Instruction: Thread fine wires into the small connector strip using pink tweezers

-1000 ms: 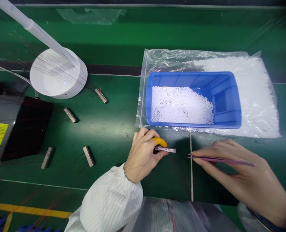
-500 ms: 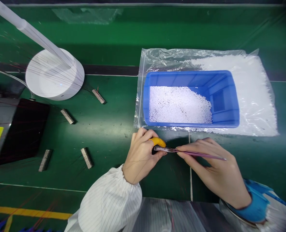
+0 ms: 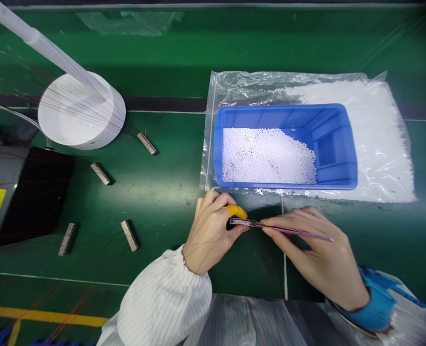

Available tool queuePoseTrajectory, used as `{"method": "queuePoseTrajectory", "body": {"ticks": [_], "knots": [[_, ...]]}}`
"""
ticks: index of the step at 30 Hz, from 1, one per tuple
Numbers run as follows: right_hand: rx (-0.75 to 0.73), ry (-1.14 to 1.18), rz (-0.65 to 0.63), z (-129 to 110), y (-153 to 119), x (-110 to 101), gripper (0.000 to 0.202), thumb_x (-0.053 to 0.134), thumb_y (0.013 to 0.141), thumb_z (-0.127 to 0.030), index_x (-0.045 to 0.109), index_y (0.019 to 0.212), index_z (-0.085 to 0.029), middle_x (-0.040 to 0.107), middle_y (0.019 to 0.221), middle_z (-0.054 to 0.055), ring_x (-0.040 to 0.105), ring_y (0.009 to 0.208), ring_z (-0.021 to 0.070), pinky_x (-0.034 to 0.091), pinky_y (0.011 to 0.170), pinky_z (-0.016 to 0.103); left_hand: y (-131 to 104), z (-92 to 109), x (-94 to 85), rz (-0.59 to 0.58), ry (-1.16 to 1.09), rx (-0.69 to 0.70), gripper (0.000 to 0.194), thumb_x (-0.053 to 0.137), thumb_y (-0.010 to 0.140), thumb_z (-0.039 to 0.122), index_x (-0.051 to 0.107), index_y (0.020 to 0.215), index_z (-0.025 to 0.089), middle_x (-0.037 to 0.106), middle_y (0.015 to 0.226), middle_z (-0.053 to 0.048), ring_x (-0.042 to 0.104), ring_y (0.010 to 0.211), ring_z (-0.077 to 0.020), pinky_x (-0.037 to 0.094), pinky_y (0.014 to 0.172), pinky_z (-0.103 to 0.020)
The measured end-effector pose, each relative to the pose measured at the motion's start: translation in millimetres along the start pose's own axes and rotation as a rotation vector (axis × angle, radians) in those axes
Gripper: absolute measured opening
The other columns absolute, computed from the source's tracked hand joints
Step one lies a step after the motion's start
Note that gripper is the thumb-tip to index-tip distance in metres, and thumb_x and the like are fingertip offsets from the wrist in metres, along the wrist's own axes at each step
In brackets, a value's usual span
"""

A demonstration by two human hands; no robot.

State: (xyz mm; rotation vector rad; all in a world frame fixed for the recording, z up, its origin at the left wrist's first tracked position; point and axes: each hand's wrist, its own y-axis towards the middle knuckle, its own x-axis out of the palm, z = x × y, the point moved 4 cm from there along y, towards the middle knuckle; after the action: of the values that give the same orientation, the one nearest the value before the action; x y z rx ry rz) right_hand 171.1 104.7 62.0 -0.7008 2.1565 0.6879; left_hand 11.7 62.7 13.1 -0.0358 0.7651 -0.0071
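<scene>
My left hand (image 3: pixel 213 233), with a yellow finger cot (image 3: pixel 236 211) on one finger, pinches a small dark strip with rows of pale and black pins (image 3: pixel 238 221). My right hand (image 3: pixel 315 252) is closed on pink tweezers (image 3: pixel 299 232). Their tips meet the strip's right end; whether they grip anything there is too small to tell. Behind both hands stands a blue bin (image 3: pixel 286 186), partly filled with small white beads (image 3: pixel 263 156). The bin rests on a clear zip bag (image 3: pixel 382 144) packed with white beads.
Several similar pinned strips lie to the left, among them one strip (image 3: pixel 129 235) near my left sleeve and another (image 3: pixel 147 143) farther back. A white round lamp base (image 3: pixel 81 113) and a black box (image 3: pixel 34 197) stand at the left on the green mat (image 3: pixel 169 163).
My right hand and the tweezers have shifted very slightly left. My left hand keeps the strip in nearly the same place.
</scene>
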Motion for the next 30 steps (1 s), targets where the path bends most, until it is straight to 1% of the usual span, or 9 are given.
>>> {"method": "queuePoseTrajectory", "body": {"ticks": [10, 14, 21, 30], "knots": [[0.0, 0.013, 0.007, 0.2, 0.5, 0.1, 0.021, 0.066, 0.078, -0.011, 0.062, 0.096, -0.02, 0.066, 0.092, -0.008, 0.057, 0.08, -0.0005, 0.041, 0.073, 0.02, -0.2, -0.4, 0.7, -0.023, -0.016, -0.02, 0.017, 0.069, 0.08, 0.035, 0.067, 0.087, 0.02, 0.058, 0.094, 0.001, 0.042, 0.091, -0.0111, 0.028, 0.077, -0.026], [0.002, 0.008, 0.01, 0.4, 0.8, 1.5, 0.019, 0.066, 0.078, -0.011, 0.063, 0.095, -0.019, 0.066, 0.09, -0.007, 0.058, 0.079, 0.0001, 0.041, 0.072, 0.02, -0.5, -1.7, 1.2, -0.013, -0.025, -0.041, 0.021, 0.068, 0.08, 0.037, 0.067, 0.087, 0.017, 0.058, 0.096, 0.0, 0.042, 0.091, -0.0113, 0.029, 0.078, -0.026], [0.003, -0.006, 0.011, -1.0, 0.9, 1.9, 0.016, 0.064, 0.079, -0.012, 0.065, 0.094, -0.019, 0.067, 0.089, -0.004, 0.059, 0.077, 0.0017, 0.041, 0.071, 0.021, -0.9, 0.0, -1.5, -0.023, -0.003, -0.021, 0.018, 0.07, 0.079, 0.034, 0.067, 0.089, 0.019, 0.058, 0.095, 0.001, 0.042, 0.092, -0.0112, 0.03, 0.078, -0.027], [0.004, -0.007, 0.004, -0.6, -0.4, 0.1, 0.02, 0.065, 0.078, -0.01, 0.063, 0.095, -0.019, 0.067, 0.091, -0.007, 0.058, 0.079, 0.0009, 0.041, 0.071, 0.02, 0.4, -0.7, 0.9, -0.024, 0.008, -0.021, 0.019, 0.071, 0.078, 0.035, 0.068, 0.088, 0.019, 0.058, 0.094, 0.0, 0.042, 0.09, -0.011, 0.03, 0.076, -0.027]]}}
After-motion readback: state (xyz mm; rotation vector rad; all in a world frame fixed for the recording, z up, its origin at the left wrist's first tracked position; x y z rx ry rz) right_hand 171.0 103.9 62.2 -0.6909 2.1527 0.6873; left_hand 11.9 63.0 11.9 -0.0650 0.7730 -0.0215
